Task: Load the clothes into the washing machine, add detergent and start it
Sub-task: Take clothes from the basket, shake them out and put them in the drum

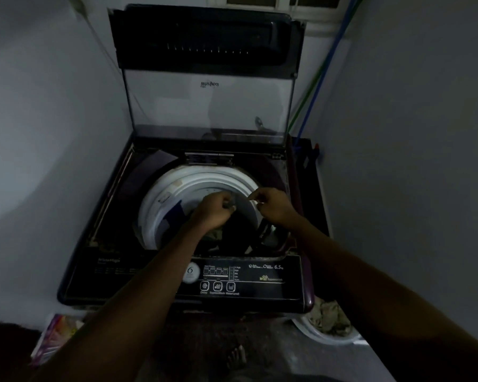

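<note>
The washing machine [105,232] is one top-loading unit standing in a corner, with its single lid [204,106] raised upright at the back. The drum [156,208], ringed by one white rim, is exposed. The clothes [233,234] lie inside the drum as a dark heap in its near half, and one blue-and-white garment [174,215] rests against the left wall.

Two hands are over the drum opening, near each other but apart. The left hand [214,210] has its fingers curled round a small dark item [230,204], possibly a fold of cloth; the dim light prevents identification. The right hand [273,206] is curled with thumb and fingertips drawn together; whether it holds anything cannot be told.

The control panel [260,283] runs along the near edge and carries three round-cornered buttons [217,286] in one row, under a display area.

On the floor at the right stands one white basin [309,330] containing pale cloth [329,317]. At the left lies one colourful packet [57,333]. One bare foot [236,357] shows below the machine. Two lines, one blue [326,67] and one green [309,91], run down the back corner.
</note>
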Action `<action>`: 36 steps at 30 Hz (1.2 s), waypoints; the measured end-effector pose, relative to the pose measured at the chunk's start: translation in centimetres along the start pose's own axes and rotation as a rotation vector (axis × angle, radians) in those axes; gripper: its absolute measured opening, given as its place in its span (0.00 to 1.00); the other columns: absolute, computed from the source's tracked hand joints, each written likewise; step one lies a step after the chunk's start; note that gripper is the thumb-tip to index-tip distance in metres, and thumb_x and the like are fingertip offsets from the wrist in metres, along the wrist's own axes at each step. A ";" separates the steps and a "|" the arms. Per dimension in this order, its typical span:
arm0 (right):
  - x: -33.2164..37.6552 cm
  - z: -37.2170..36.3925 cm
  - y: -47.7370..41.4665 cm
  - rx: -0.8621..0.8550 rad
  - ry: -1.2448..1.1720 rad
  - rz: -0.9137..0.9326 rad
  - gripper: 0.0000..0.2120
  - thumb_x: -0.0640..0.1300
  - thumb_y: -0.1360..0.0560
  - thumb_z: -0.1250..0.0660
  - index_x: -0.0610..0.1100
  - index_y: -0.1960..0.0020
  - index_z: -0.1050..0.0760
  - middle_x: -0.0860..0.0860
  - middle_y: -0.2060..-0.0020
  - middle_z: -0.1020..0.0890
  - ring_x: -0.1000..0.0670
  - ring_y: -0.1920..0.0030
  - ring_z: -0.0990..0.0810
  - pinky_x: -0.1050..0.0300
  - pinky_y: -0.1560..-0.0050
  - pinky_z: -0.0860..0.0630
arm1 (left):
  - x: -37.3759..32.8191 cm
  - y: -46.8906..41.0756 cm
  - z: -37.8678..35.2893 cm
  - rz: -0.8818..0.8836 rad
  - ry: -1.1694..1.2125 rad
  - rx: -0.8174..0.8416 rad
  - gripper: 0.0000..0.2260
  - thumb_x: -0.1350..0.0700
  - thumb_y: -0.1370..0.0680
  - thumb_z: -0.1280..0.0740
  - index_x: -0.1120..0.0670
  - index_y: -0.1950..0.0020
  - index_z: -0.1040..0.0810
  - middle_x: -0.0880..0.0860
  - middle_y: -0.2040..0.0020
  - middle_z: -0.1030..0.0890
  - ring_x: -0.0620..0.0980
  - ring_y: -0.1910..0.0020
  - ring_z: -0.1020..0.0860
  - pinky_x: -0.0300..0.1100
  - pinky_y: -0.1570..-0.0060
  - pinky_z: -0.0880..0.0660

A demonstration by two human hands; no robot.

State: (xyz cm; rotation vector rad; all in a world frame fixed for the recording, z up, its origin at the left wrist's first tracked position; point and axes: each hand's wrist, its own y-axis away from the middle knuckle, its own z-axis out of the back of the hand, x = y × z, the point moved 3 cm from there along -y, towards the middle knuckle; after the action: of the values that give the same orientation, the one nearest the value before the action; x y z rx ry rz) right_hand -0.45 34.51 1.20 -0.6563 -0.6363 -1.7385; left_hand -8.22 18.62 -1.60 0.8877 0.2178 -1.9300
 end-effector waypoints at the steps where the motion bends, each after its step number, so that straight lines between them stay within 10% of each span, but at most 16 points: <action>1: -0.3 0.4 0.5 -0.021 0.006 -0.012 0.12 0.31 0.28 0.36 0.38 0.48 0.19 0.45 0.48 0.17 0.47 0.46 0.20 0.64 0.48 0.30 | -0.7 0.2 -0.5 -0.008 -0.010 0.007 0.11 0.53 0.21 0.32 0.53 0.39 0.22 0.53 0.43 0.19 0.53 0.45 0.21 0.42 0.52 0.28; 18: -13.8 10.5 11.5 -0.240 -0.086 -0.154 0.08 0.37 0.24 0.36 0.44 0.49 0.20 0.51 0.53 0.18 0.54 0.53 0.23 0.65 0.53 0.32 | -16.4 5.6 -13.8 -0.283 -0.114 -0.141 0.14 0.53 0.21 0.34 0.54 0.37 0.23 0.55 0.40 0.22 0.56 0.40 0.24 0.49 0.42 0.26; 36: -30.2 16.6 22.8 -0.199 -0.120 -0.251 0.08 0.36 0.24 0.37 0.40 0.50 0.20 0.46 0.53 0.17 0.49 0.52 0.20 0.64 0.54 0.29 | -25.1 9.5 -31.3 -0.149 -0.092 -0.031 0.16 0.52 0.19 0.36 0.53 0.31 0.27 0.53 0.34 0.24 0.54 0.36 0.26 0.48 0.40 0.26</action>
State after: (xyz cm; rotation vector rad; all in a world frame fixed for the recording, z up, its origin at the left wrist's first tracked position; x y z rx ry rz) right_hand 30.31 60.98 -6.59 -0.8533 -0.6555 -2.0248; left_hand 21.80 46.61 -5.47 0.7790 0.2653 -2.0947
